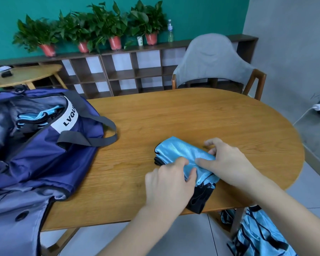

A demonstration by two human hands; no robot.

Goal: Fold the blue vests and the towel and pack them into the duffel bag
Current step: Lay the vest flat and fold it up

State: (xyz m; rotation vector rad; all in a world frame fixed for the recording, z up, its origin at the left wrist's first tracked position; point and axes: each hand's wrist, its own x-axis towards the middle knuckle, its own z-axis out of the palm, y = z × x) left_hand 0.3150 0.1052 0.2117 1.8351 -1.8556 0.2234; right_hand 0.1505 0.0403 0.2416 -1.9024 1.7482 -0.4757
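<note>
Both hands (174,183) on vest (181,152) (folded)

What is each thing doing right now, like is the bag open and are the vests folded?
duffel bag: open, lying on the table, folded blue vests inside.
packed vests: folded, in the bag.
vest on the table: folded into a bundle, both hands on it.
left hand: gripping the bundle's near side.
right hand: gripping the bundle's right side.
loose vests: unfolded, heaped below the table edge.
water bottle: upright on the shelf.
</note>
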